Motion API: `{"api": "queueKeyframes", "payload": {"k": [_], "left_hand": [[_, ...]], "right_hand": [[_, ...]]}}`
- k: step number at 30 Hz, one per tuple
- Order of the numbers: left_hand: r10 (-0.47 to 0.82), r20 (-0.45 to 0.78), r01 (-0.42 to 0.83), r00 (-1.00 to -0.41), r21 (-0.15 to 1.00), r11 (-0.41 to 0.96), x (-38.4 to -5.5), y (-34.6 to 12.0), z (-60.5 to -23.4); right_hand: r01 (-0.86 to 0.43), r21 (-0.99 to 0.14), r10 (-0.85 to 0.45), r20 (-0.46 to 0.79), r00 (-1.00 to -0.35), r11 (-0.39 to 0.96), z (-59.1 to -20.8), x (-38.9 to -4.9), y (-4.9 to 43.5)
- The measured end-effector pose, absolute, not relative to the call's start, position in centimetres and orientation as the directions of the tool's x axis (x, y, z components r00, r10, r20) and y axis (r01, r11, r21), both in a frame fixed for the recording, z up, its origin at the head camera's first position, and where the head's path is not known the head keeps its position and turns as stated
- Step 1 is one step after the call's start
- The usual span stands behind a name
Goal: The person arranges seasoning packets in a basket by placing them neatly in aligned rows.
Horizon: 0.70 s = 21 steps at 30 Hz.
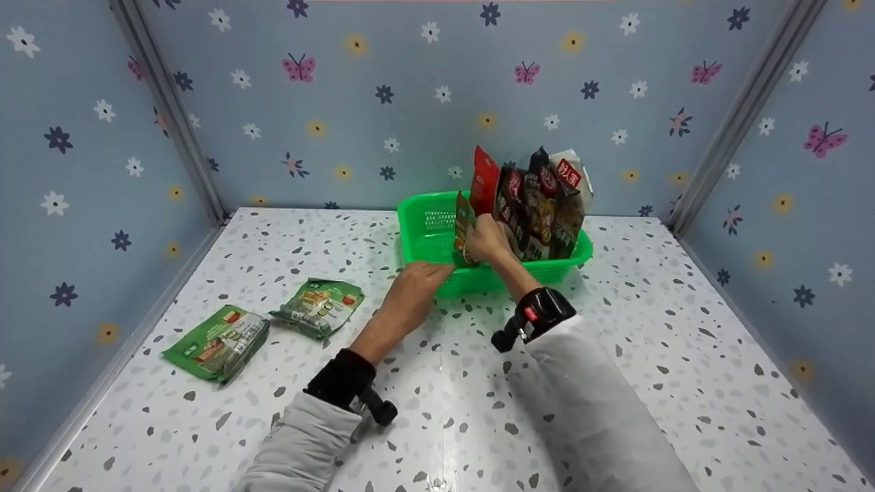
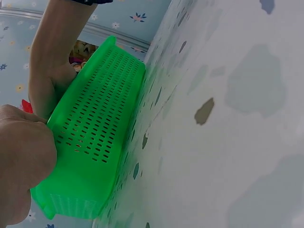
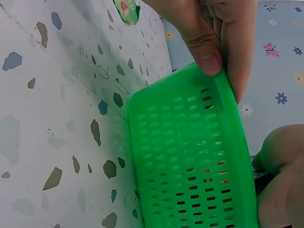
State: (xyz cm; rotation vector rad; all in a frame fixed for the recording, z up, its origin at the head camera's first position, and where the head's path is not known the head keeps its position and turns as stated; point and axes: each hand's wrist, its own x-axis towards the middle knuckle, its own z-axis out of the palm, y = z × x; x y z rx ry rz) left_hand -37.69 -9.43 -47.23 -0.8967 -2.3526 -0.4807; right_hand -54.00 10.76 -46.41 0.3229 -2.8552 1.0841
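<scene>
A green plastic basket [image 1: 478,279] stands at the back of the table. At its front left, my left hand [image 1: 413,290] pinches the rim, thumb [image 3: 210,64] outside and fingers inside. My right hand [image 1: 489,239] reaches over the front rim into the basket, its fingers curled at a green-and-brown food packet [image 1: 464,229] standing on edge; its fingertips are largely hidden. A red packet [image 1: 485,179] stands upright just behind that hand. Several dark packets [image 1: 540,205] stand side by side in the basket's right part.
Two green food packets, a nearer one [image 1: 220,342] and a farther one [image 1: 321,306], lie flat on the speckled white table [image 1: 437,437] at the left. Flower-patterned walls [image 1: 410,89] enclose the back and both sides. The basket stands near the back wall.
</scene>
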Motion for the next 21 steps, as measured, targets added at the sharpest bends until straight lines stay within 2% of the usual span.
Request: {"api": "queueKeyframes", "payload": {"k": [5,13,21], "left_hand": [[0.489,0.62,0.691,-0.614,0.122,0.712,-37.6,-9.4,-47.2],[0.492,0.652,0.698,-0.578,0.082,0.712,-37.9,-9.4,-47.3],[0.49,0.636,0.689,-0.596,0.09,0.719,-37.8,-9.3,-47.3]], "right_hand": [[-0.189,-0.586,-0.167,0.091,-0.982,0.788,-46.3,-53.7,10.5],[-0.126,-0.495,-0.121,0.042,-0.992,0.86,-44.9,-52.0,10.3],[-0.12,-0.453,-0.109,0.049,-0.993,0.883,-42.8,-49.4,9.7]]}}
